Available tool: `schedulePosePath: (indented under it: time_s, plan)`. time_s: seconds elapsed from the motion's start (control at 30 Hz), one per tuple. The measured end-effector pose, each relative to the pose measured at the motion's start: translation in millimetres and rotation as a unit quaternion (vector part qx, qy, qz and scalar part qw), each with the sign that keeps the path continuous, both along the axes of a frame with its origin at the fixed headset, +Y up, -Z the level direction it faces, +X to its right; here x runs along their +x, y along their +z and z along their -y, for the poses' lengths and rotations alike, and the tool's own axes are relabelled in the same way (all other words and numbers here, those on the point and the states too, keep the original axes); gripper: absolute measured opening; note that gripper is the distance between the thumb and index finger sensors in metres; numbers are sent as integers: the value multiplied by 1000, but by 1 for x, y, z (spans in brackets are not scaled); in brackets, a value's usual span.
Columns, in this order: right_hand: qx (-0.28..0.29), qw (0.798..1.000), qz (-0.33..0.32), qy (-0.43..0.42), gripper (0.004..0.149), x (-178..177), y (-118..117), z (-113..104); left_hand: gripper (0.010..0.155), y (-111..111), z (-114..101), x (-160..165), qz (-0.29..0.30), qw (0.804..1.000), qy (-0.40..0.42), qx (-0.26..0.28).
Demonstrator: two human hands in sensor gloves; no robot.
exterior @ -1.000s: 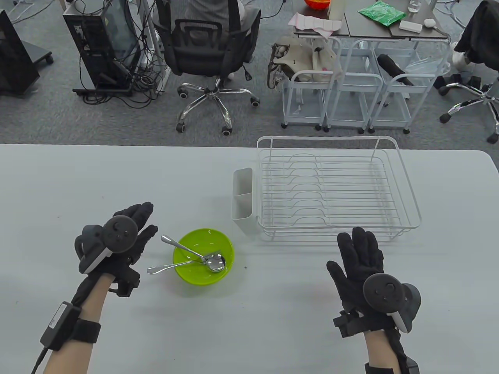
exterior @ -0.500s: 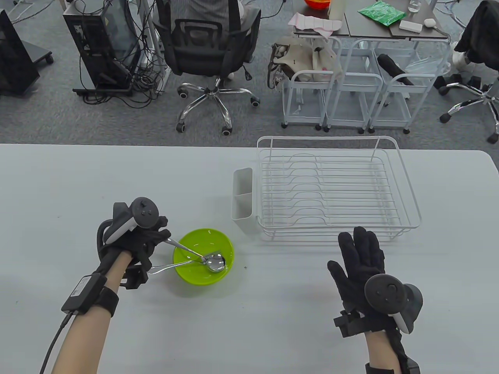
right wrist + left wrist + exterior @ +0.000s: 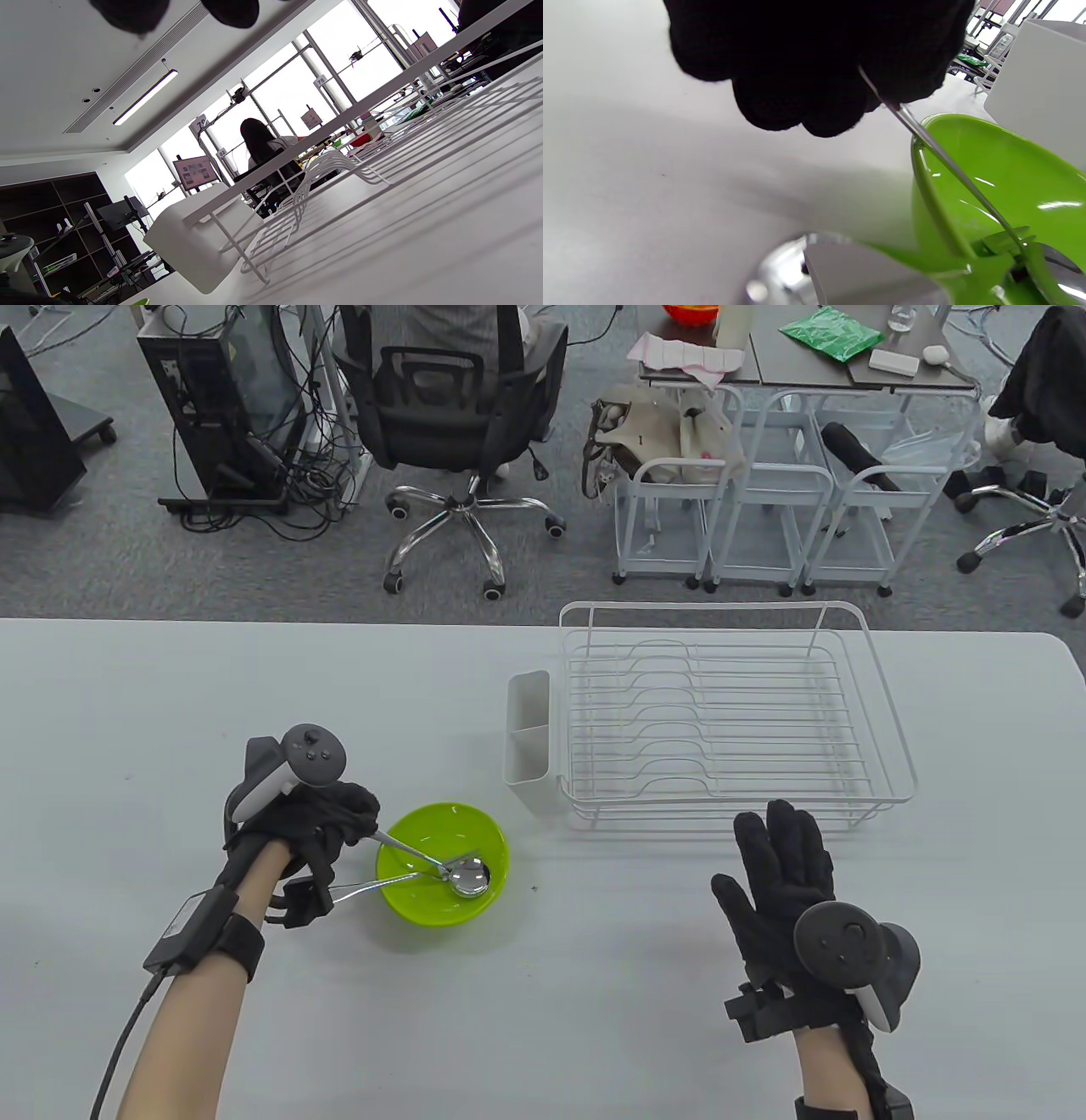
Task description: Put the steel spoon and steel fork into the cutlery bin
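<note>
A steel spoon point(image 3: 469, 878) and a steel fork point(image 3: 373, 885) lie in a green bowl point(image 3: 441, 817), with their handles sticking out over its left rim. My left hand point(image 3: 361, 819) grips the end of the upper handle, which seems to be the spoon's. In the left wrist view my fingers point(image 3: 814, 63) close around that handle point(image 3: 946, 161) above the bowl point(image 3: 1009, 169). The white cutlery bin point(image 3: 528, 746) stands beyond the bowl, on the left end of the dish rack point(image 3: 730, 712). My right hand point(image 3: 776, 848) is open and holds nothing, in front of the rack.
The wire dish rack holds nothing. The bin point(image 3: 199, 237) and rack wires point(image 3: 382, 169) show in the right wrist view. Chairs, carts and a desk stand on the floor beyond the table's far edge.
My left hand has moved right to the bowl's left rim and closed around the upper handle. The spoon, fork and bowl have not shifted. My right hand has stayed still.
</note>
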State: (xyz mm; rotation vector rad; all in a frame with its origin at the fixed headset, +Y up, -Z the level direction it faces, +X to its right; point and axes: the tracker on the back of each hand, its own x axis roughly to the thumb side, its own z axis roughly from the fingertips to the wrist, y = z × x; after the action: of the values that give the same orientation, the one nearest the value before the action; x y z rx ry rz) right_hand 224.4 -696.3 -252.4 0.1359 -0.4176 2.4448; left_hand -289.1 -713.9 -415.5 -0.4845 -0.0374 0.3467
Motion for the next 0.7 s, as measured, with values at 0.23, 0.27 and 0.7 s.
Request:
schedulePosePath:
  time_s: [0.23, 0.27, 0.7]
  plan:
    - [5, 1000, 2, -6, 71, 1, 1, -1, 39, 3, -8, -7, -17, 999, 43, 7]
    - [5, 1000, 2, -7, 71, 1, 1, -1, 38, 4, -10, -8, -24, 998, 54, 9]
    - [5, 1000, -3, -11, 71, 0, 1, -1, 37, 27, -76, -17, -82, 960, 172, 204]
